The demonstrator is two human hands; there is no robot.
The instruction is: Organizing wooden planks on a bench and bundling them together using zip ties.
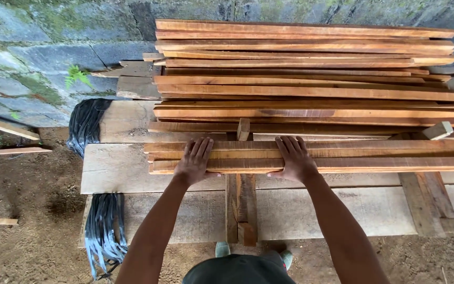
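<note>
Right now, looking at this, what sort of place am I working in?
Probably an outdoor timber yard or rough carpentry spot. Reddish sawn wooden slats lie stacked on wide grey planks, the ground is bare dirt, and a mossy stone wall stands behind. Your left hand and right hand rest flat on the nearest slats.

Behind your left hand (194, 162) and right hand (295, 159) the stacked slats (300, 79) rise like a wall, blocking any reach forward. Between your wrists an upright wooden post (243, 205) stands in the way. Left of the slats, the pale boards (112, 168) lie bare and passable.
</note>
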